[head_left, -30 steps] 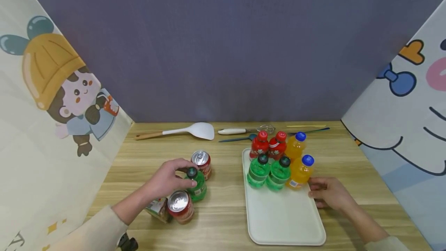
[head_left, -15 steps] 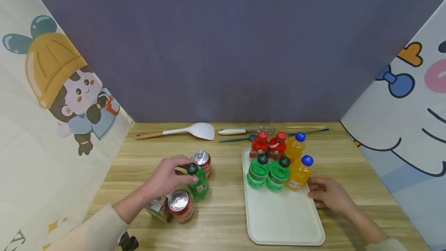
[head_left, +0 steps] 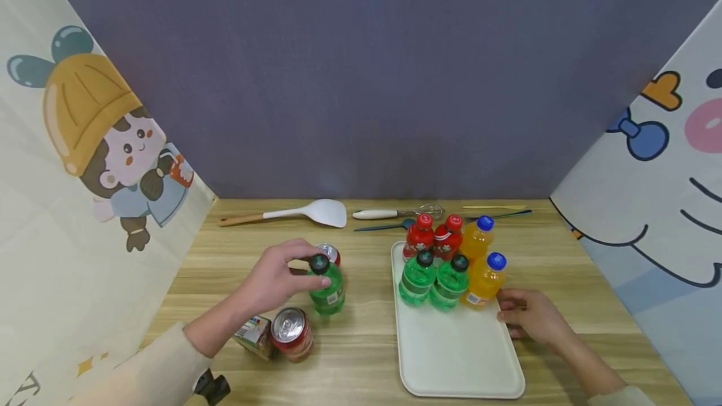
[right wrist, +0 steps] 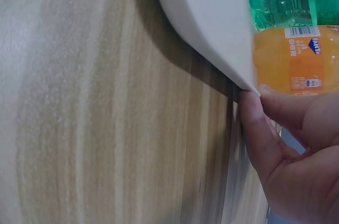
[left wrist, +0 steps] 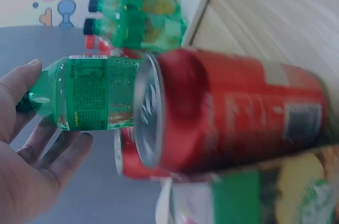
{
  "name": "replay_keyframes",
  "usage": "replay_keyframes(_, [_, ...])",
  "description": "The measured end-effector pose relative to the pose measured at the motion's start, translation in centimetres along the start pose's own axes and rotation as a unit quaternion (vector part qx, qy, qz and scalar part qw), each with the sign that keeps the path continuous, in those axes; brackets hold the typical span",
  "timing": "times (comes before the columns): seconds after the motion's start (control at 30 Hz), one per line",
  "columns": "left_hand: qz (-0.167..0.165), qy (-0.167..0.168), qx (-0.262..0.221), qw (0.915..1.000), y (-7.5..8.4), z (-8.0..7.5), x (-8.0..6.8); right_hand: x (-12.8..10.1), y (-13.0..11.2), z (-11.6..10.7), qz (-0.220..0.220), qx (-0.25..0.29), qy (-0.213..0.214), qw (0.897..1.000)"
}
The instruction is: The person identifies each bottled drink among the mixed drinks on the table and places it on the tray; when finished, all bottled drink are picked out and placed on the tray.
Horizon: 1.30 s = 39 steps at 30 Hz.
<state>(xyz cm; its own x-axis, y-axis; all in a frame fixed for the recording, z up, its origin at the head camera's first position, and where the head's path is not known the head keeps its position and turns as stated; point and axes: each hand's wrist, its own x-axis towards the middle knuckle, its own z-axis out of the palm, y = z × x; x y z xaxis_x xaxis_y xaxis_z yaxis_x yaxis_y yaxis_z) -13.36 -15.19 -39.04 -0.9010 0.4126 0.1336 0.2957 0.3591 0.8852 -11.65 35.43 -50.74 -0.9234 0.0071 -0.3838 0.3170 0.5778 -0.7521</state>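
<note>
In the head view my left hand [head_left: 282, 275] grips a green soda bottle [head_left: 328, 293] near its black cap, thumb on one side and fingers on the other. The bottle is upright; its base is hidden behind a red can [left wrist: 238, 110] in the left wrist view. My right hand [head_left: 530, 313] pinches the right rim of a white tray [head_left: 459, 356]. On the tray's far half stand two red-capped bottles [head_left: 419, 238], two green bottles [head_left: 417, 281] and two orange Fanta bottles [right wrist: 296, 60] with blue caps.
A red can [head_left: 291, 331] and a small carton [head_left: 256, 336] stand left of the tray, with another can [head_left: 333, 252] behind the held bottle. Along the back wall lie a white spatula [head_left: 326, 212], a whisk [head_left: 378, 213], a dark spoon [head_left: 383, 227] and thin utensils [head_left: 499, 213].
My left hand has carried the green bottle a little to the right and away from me, out from between the cans. The right hand stays at the tray's rim.
</note>
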Motion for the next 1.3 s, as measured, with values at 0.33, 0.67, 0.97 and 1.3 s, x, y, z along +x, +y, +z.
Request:
replay_keyframes(0.33, [0.038, -0.03, 0.022, 0.9985, 2.8, 3.2, 1.5, -0.1, -0.2, 0.1, -0.002, -0.009, 0.004, 1.0])
replay_keyframes(0.67, [0.04, -0.107, 0.037, 0.9928, 4.1, 8.0, 4.1, 0.1, -0.3, 0.2, -0.007, -0.013, 0.005, 1.0])
replay_keyframes(0.97, [0.075, -0.142, 0.079, 0.9838, 5.2, 11.7, 5.8, 0.1, -0.1, 0.3, -0.004, -0.001, 0.005, 1.0])
replay_keyframes(1.3, [0.082, -0.156, 0.135, 0.9751, 5.5, 14.3, 6.8, 0.0, -0.2, 0.0, -0.004, 0.0, 0.001, 1.0])
